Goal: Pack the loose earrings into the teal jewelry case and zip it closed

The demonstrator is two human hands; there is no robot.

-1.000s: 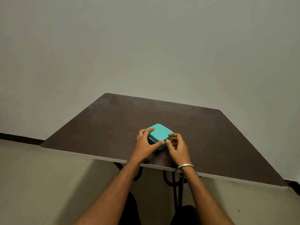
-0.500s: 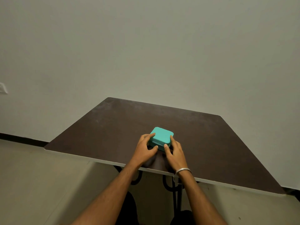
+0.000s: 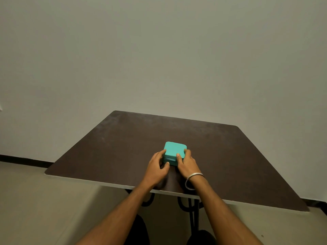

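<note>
The teal jewelry case (image 3: 175,149) sits flat on the dark brown table (image 3: 230,156), lid down, near the front middle. My left hand (image 3: 156,167) cups its left side, fingers on the left edge and thumb at the front. My right hand (image 3: 187,163), with a silver bangle on the wrist, holds the right front corner, one finger lying on the lid. No loose earrings show on the table. The zip line runs along the case's front side; I cannot tell whether it is fully closed.
The table's front edge (image 3: 123,186) lies just below my wrists, with black metal legs (image 3: 192,209) under it. A plain wall rises behind the table. Pale floor lies on both sides.
The case has turned from a tilted, diagonal pose to lying flat and square to me. Both hands shifted from pinching its front corner to resting on its two sides.
</note>
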